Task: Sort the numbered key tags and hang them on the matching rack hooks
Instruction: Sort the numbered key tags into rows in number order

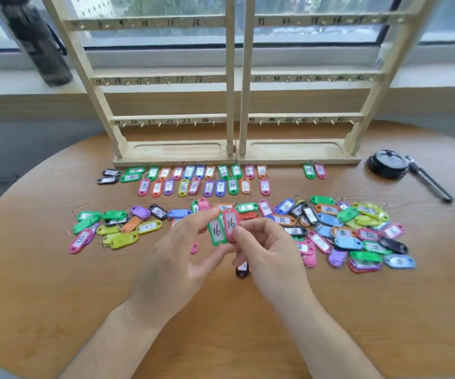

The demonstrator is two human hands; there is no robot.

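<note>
Low in the frame, two bare forearms reached up over the round wooden bench. The left hand had its grip closed narrowly on a green tag marked 16, with the forefinger near the tag's top end and the thumb at its bottom end. The right hand, just beside it, pinched a pink tag also marked 16, its thumb against the tag's lower part and its other fingers curled behind. Both tags stood upright, side by side and touching, held above the bench at mid-frame. Just below the hands, a dark tag lay partly hidden.

Beyond the hands ran a band of unsorted tags. A looser scatter lay left of centre, and a denser heap lay at the right, where many tags overlapped and most numbers were too blurred to read.

Farther up, two tidy rows of tags lay just before the rack's foot. The nearer row read from 3 at its left end to 12 at its right. Two black tags lay at the left end of these rows. A green and pink pair sat apart to the right, marked 17 and 18.

At the right of the frame a black round lid rested on the bench, with a black pen just beside it.

The wooden rack, made of two frames set side by side, stood upright at the far side of the bench. Its rails carried small hooks with handwritten numbers. In the upper left a dark bottle stood on the window sill.
</note>
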